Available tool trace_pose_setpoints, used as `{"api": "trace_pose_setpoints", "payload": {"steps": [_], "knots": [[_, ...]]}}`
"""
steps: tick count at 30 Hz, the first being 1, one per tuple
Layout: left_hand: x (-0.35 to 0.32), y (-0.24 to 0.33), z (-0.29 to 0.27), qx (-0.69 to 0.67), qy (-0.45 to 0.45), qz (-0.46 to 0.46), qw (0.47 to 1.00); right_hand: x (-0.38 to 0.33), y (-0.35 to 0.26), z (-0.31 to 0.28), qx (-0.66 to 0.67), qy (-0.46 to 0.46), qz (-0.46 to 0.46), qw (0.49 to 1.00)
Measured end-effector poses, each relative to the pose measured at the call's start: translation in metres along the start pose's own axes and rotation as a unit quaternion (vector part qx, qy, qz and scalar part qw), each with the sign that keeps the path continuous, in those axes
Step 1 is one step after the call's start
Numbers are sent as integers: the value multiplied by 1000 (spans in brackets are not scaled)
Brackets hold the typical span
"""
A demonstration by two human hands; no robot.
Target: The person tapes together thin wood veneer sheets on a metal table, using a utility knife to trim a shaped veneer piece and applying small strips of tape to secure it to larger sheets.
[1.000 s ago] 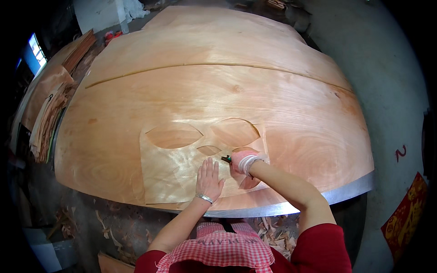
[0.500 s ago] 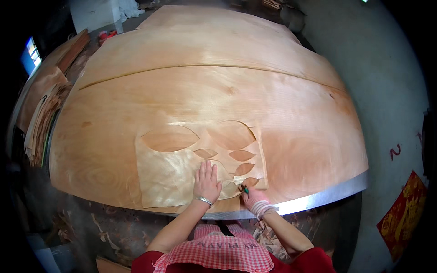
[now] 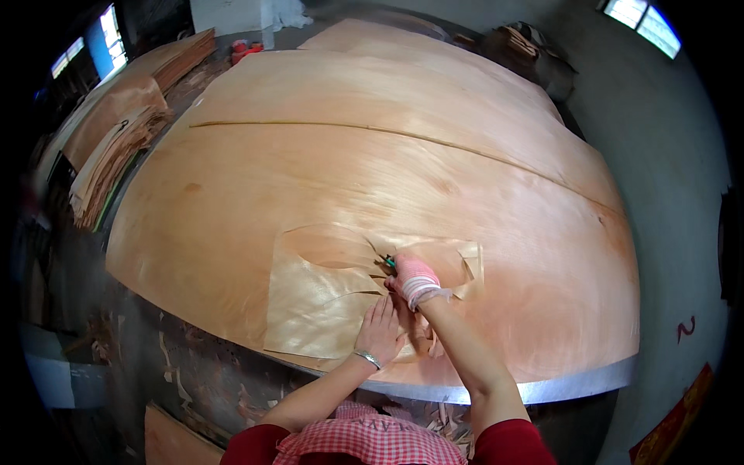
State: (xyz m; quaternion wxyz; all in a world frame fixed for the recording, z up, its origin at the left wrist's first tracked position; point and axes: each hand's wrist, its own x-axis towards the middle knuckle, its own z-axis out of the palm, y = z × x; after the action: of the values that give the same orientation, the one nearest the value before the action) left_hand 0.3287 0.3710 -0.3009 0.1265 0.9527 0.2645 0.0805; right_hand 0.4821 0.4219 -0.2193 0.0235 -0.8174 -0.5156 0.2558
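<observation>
Here my right hand (image 3: 413, 280), in a pink and white work glove, is curled tight around a small cutting tool (image 3: 390, 263) with a greenish handle; only its tip shows beyond my fingers, and it touches the veneer patch (image 3: 318, 306). My left hand (image 3: 379, 331) is bare, with a thin bracelet on the wrist; it lies flat, the fingers straight and close together, pressing on the lower right part of the same patch. This patch is a lighter, yellowish piece of thin wood that lies on top of the large veneer sheet (image 3: 325, 186), close to the near edge of the round table, a little left of its middle. There are curved cut lines in the patch, and an oval hole shows in it just left of my right hand. Some small loose offcuts (image 3: 469, 271) lie right of my gloved hand, touching the patch. The metal rim of the table (image 3: 573, 382) shows under the sheet at the near right edge. A long straight seam (image 3: 387, 133) crosses the sheet toward the far edge. Beyond the left edge of the table stand stacks of veneer (image 3: 108, 159). Wood scraps (image 3: 194, 376) lie on the floor below the near edge.
</observation>
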Motion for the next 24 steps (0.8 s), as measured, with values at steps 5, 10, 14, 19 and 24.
{"api": "trace_pose_setpoints", "payload": {"steps": [5, 10, 14, 19, 24], "knots": [[0, 5, -6, 4, -26, 9, 1000, -18, 2, -3, 4, 38, 11, 999], [-3, -1, 12, 41, -20, 6, 999, -101, -13, -6, -12, 131, 5, 991], [-2, -3, 18, -12, 24, 4, 1000, -211, -42, -11, 4, 153, -51, 987], [1, 12, 4, -42, 12, -26, 999, -268, -56, -12, 238, 2, -155, 959], [10, 9, -3, -23, -86, -61, 994, -271, -72, -12, 305, -66, -305, 900]]}}
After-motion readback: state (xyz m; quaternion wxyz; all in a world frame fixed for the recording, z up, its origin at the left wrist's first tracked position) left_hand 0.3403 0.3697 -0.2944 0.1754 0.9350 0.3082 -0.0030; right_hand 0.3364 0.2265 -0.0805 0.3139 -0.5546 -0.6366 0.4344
